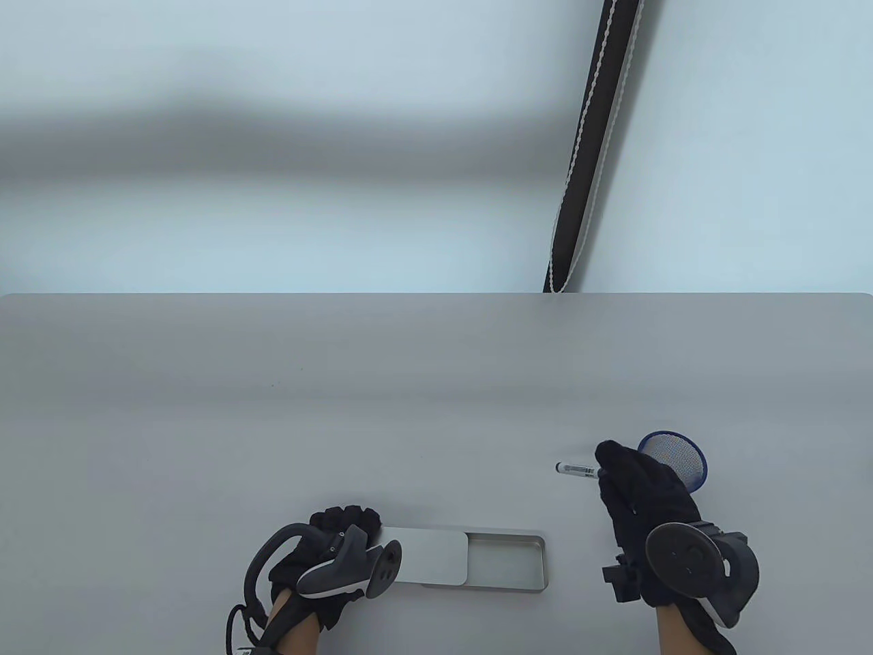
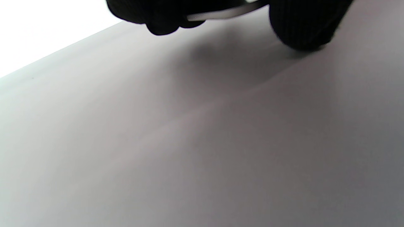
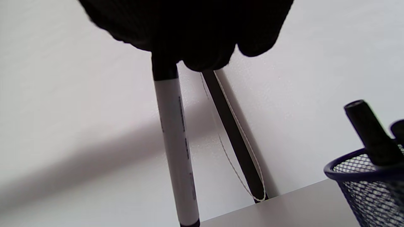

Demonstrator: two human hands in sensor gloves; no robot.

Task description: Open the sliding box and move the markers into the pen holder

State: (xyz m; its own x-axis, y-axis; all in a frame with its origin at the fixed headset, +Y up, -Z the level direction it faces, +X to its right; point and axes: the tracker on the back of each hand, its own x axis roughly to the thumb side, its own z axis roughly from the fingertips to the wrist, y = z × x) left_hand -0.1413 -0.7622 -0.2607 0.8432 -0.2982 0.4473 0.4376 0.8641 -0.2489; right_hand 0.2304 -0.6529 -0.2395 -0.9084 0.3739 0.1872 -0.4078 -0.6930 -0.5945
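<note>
A flat silver sliding box [image 1: 508, 561] lies near the table's front edge, its lid [image 1: 430, 558] slid to the left so the right half stands open and looks bare inside. My left hand [image 1: 334, 539] holds the box's left end [image 2: 221, 14], fingers curled over it. My right hand [image 1: 631, 488] grips a white marker [image 1: 576, 469] by its black cap, the barrel [image 3: 176, 148] pointing left, just left of the blue mesh pen holder [image 1: 675, 457]. In the right wrist view the pen holder [image 3: 363, 186] holds two dark markers [image 3: 367, 132].
The grey table [image 1: 273, 423] ends at a far edge against a pale wall. A dark strip with a white beaded cord [image 1: 586, 150] hangs on the wall behind, right of centre.
</note>
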